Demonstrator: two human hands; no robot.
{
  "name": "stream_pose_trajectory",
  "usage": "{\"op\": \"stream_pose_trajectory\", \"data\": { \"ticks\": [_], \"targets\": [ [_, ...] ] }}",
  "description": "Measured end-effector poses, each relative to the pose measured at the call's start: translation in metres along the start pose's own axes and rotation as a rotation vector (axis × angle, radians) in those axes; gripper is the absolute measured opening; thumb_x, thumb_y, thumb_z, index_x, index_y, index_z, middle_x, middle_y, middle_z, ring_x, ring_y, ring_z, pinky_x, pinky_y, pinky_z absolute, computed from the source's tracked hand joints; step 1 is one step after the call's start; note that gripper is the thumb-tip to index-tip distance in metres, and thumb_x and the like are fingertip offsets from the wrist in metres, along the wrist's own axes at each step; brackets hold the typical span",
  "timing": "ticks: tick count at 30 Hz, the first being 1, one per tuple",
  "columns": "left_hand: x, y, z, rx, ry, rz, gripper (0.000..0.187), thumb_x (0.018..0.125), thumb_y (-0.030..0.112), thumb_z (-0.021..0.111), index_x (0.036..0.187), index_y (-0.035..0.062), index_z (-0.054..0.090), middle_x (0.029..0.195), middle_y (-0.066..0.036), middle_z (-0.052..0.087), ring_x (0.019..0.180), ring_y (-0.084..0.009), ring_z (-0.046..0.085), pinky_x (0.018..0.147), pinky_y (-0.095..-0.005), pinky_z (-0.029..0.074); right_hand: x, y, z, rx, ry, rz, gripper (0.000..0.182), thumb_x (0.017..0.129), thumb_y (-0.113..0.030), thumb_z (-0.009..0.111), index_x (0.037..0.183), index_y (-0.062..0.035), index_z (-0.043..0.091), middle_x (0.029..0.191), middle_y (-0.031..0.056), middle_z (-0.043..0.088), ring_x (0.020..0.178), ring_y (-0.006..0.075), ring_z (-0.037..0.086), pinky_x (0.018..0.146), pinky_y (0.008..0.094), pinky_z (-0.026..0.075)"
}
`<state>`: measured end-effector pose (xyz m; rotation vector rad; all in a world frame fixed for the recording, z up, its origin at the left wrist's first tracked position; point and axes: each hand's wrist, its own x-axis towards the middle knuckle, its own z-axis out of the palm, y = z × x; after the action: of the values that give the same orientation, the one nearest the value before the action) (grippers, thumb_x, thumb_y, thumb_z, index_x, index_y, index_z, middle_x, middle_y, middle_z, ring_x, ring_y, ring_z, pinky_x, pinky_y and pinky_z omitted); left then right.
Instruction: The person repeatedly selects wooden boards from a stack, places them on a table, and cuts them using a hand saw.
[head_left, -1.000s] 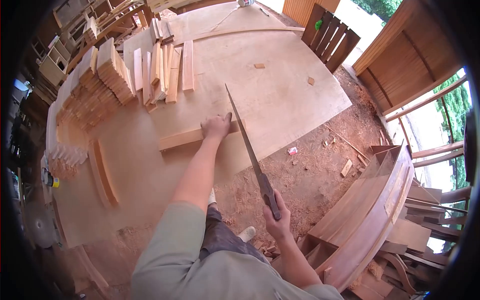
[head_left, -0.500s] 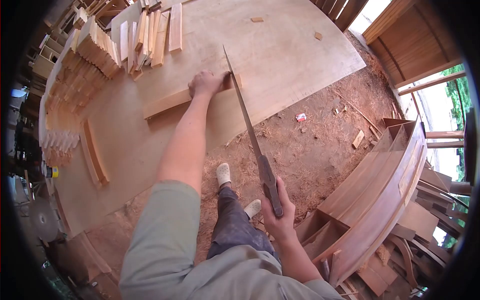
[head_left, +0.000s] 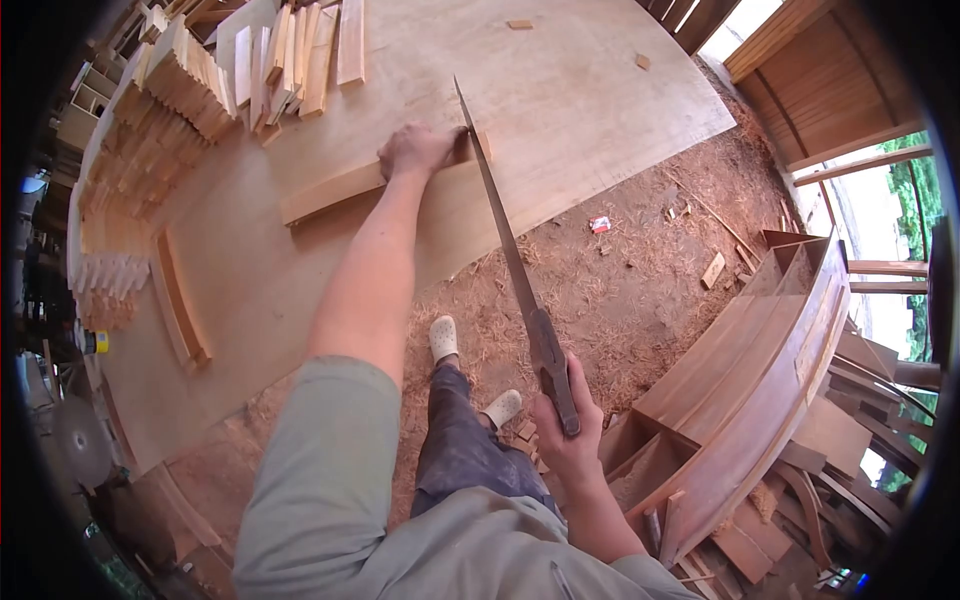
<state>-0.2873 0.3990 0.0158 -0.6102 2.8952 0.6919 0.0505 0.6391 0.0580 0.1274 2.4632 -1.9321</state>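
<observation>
My left hand [head_left: 415, 150] is wrapped over a short wooden board [head_left: 335, 193] and presses it to the plywood sheet [head_left: 590, 110]. Its fingers are closed around the board close to the right end. In my right hand [head_left: 572, 430] is the handle of a handsaw [head_left: 508, 240], held low in front of my body. The long, narrow blade slants up and away, crossing the board's right end just beside my left hand, and its tip reaches past the far side.
Stacked wood pieces [head_left: 150, 170] line the sheet's left side, with loose slats [head_left: 318, 65] behind. A curved piece [head_left: 180, 300] lies nearer. Two offcuts [head_left: 519, 24] rest at the far side. A wooden cabinet frame [head_left: 740, 370] stands to the right on shaving-strewn ground [head_left: 600, 270].
The saw and my right hand have shifted slightly to the right in view, the tip a bit farther up. My left hand keeps its grip on the board.
</observation>
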Motion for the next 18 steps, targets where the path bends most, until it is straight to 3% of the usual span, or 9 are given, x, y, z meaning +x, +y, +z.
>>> {"op": "stream_pose_trajectory", "data": {
  "ticks": [3, 5, 8, 10, 12, 13, 16, 18],
  "targets": [
    [0.004, -0.003, 0.008, -0.006, 0.037, 0.001, 0.071, 0.076, 0.074, 0.061, 0.103, 0.0099, 0.076, 0.111, -0.015, 0.072, 0.109, -0.032, 0.067, 0.096, -0.0435, 0.05, 0.028, -0.004, 0.011, 0.04, 0.022, -0.018, 0.061, 0.089, -0.003, 0.065, 0.144, 0.0038, 0.042, 0.103, 0.0136, 0.069, 0.084, 0.0113, 0.065, 0.075, 0.0251, 0.052],
    [0.005, -0.006, 0.01, -0.019, 0.092, 0.05, 0.071, 0.075, 0.076, 0.061, 0.091, 0.0088, 0.076, 0.101, -0.015, 0.074, 0.101, -0.0311, 0.069, 0.088, -0.0434, 0.053, 0.06, -0.006, 0.024, 0.008, 0.017, -0.017, 0.059, 0.09, -0.005, 0.065, 0.144, 0.0027, 0.042, 0.103, 0.0127, 0.069, 0.085, 0.01, 0.064, 0.076, 0.0247, 0.052],
    [0.006, -0.006, 0.007, -0.003, 0.065, 0.039, 0.073, 0.074, 0.077, 0.061, 0.093, 0.0085, 0.076, 0.102, -0.016, 0.073, 0.101, -0.0317, 0.069, 0.087, -0.0435, 0.053, 0.062, -0.01, 0.026, 0.03, 0.026, -0.027, 0.057, 0.091, -0.006, 0.065, 0.143, 0.0023, 0.044, 0.101, 0.0122, 0.069, 0.086, 0.0093, 0.063, 0.076, 0.0245, 0.051],
    [-0.001, 0.0, 0.002, 0.0, 0.042, 0.032, 0.07, 0.079, 0.074, 0.058, 0.095, 0.0084, 0.076, 0.105, -0.016, 0.073, 0.103, -0.0319, 0.068, 0.09, -0.0432, 0.051, 0.038, -0.006, 0.014, 0.032, 0.029, 0.009, 0.056, 0.091, -0.006, 0.065, 0.142, 0.0023, 0.044, 0.101, 0.0124, 0.069, 0.086, 0.0096, 0.064, 0.077, 0.0248, 0.052],
    [0.0, -0.001, 0.008, -0.027, 0.105, 0.0, 0.06, 0.088, 0.063, 0.054, 0.099, 0.0088, 0.076, 0.107, -0.018, 0.072, 0.107, -0.0337, 0.066, 0.097, -0.0439, 0.047, 0.009, -0.003, -0.002, 0.038, 0.01, 0.077, 0.057, 0.09, -0.007, 0.066, 0.143, 0.002, 0.044, 0.102, 0.0125, 0.07, 0.086, 0.0096, 0.064, 0.077, 0.0249, 0.052],
    [-0.003, 0.003, 0.009, -0.031, 0.144, -0.01, 0.05, 0.095, 0.047, 0.046, 0.099, 0.007, 0.075, 0.108, -0.018, 0.071, 0.107, -0.0337, 0.066, 0.097, -0.0442, 0.047, 0.001, -0.001, -0.007, 0.042, 0.014, 0.075, 0.057, 0.09, -0.007, 0.066, 0.143, 0.002, 0.044, 0.102, 0.0125, 0.07, 0.086, 0.0096, 0.064, 0.077, 0.0249, 0.052],
    [0.005, -0.003, 0.022, 0.064, 0.213, 0.048, 0.044, 0.094, 0.036, 0.043, 0.1, 0.0061, 0.075, 0.108, -0.017, 0.071, 0.107, -0.0329, 0.066, 0.095, -0.0448, 0.048, 0.007, -0.002, -0.006, -0.005, 0.003, 0.001, 0.057, 0.091, -0.008, 0.066, 0.143, 0.0007, 0.044, 0.101, 0.015, 0.07, 0.085, 0.0105, 0.064, 0.077, 0.0256, 0.052],
    [-0.002, 0.0, 0.014, 0.078, 0.167, 0.064, 0.042, 0.093, 0.032, 0.042, 0.101, 0.0063, 0.075, 0.109, -0.016, 0.071, 0.107, -0.0328, 0.066, 0.095, -0.0449, 0.048, 0.056, -0.018, 0.011, -0.003, -0.027, 0.088, 0.057, 0.091, -0.009, 0.066, 0.143, -0.0006, 0.045, 0.099, 0.0179, 0.07, 0.085, 0.0113, 0.065, 0.076, 0.0266, 0.052]
  ]
}}
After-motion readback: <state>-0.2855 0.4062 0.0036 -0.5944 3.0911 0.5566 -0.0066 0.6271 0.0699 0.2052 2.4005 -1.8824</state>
